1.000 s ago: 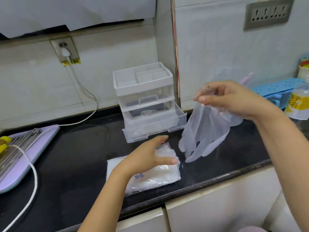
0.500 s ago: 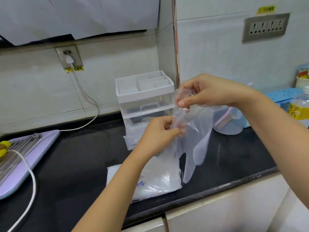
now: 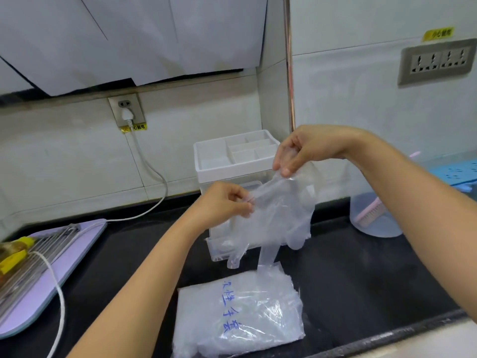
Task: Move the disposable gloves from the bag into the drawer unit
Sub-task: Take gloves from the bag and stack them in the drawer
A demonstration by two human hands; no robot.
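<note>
Head view: left hand and right hand each pinch the top edge of thin clear disposable gloves, dangling before the white-topped clear plastic drawer unit at 12 o'clock; the clear bag with blue Chinese characters lies at 6 o'clock.

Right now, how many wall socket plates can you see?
2. One small plate on the back wall, a white plug in it; one wider grey plate high on the right wall. Others may be out of frame.

Bright, even, soft light; faint shadows; slight softness; wide-angle bending toward the edges
</note>
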